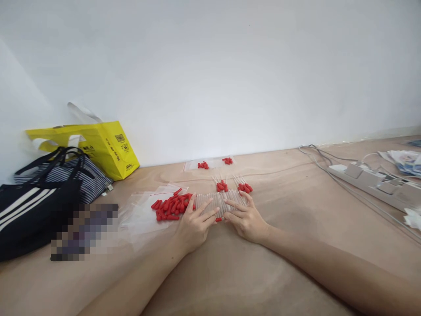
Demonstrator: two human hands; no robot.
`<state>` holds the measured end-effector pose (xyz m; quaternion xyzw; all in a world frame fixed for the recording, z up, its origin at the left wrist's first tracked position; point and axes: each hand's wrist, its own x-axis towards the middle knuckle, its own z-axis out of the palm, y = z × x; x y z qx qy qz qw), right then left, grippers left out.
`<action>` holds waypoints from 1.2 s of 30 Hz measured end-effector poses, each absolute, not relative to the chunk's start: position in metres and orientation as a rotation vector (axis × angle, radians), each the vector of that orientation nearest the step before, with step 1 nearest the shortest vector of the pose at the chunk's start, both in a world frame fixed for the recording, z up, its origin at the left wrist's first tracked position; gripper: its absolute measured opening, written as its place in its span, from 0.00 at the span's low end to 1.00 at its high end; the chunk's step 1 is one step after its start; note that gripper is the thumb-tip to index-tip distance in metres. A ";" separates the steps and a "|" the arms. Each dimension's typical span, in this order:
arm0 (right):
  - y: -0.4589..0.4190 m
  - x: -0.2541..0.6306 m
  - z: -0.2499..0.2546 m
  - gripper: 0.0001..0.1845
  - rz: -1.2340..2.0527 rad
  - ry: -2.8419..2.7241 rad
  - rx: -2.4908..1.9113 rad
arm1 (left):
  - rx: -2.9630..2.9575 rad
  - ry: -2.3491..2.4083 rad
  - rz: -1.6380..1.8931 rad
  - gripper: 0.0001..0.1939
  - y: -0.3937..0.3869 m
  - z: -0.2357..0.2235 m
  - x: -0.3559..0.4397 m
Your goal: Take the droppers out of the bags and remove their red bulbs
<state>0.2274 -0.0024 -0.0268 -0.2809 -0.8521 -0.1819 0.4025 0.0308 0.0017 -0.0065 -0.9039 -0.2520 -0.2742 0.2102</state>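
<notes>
A row of thin clear tubes (212, 201), like glass dropper tubes, lies side by side on the table in front of me. My left hand (196, 221) rests over the row's left part, fingers stretched out and spread. Over the right part lies my right hand (245, 219), its fingers also extended and apart. Just below the tubes, between both hands, is one red rubber bulb (219, 219). Beside my left hand sits a pile of red rubber bulbs (173, 205) on clear plastic bags (136, 215). Parts of the tubes are hidden under my fingers.
Behind the row lie two bunches of red-bulbed droppers (222, 186), (245, 188). Further back, a clear bag (215, 163) holds more. Left stand a yellow bag (115, 149) and a black bag (36, 210). A power strip (371, 182) with cables lies right.
</notes>
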 end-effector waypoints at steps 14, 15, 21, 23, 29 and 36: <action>-0.005 0.231 -0.028 0.10 -0.401 -2.142 -0.656 | -2.514 -0.654 -0.836 0.13 0.000 -0.009 0.028; -0.005 0.233 -0.028 0.10 -0.399 -2.142 -0.666 | -2.512 -0.656 -0.843 0.13 -0.001 -0.008 0.028; -0.003 0.253 -0.030 0.09 -0.401 -2.093 -0.797 | -2.424 -0.761 -0.910 0.12 -0.008 -0.002 0.013; -0.003 0.256 -0.033 0.09 -0.379 -2.116 -0.839 | -2.395 -0.791 -0.929 0.09 -0.010 -0.002 0.010; 0.008 0.243 -0.037 0.20 -0.194 -2.132 -1.012 | -2.381 -0.981 -1.106 0.13 -0.004 -0.004 0.009; 0.031 0.210 -0.027 0.19 -0.173 -2.206 -1.228 | -2.222 -1.515 -1.216 0.13 0.017 0.009 -0.021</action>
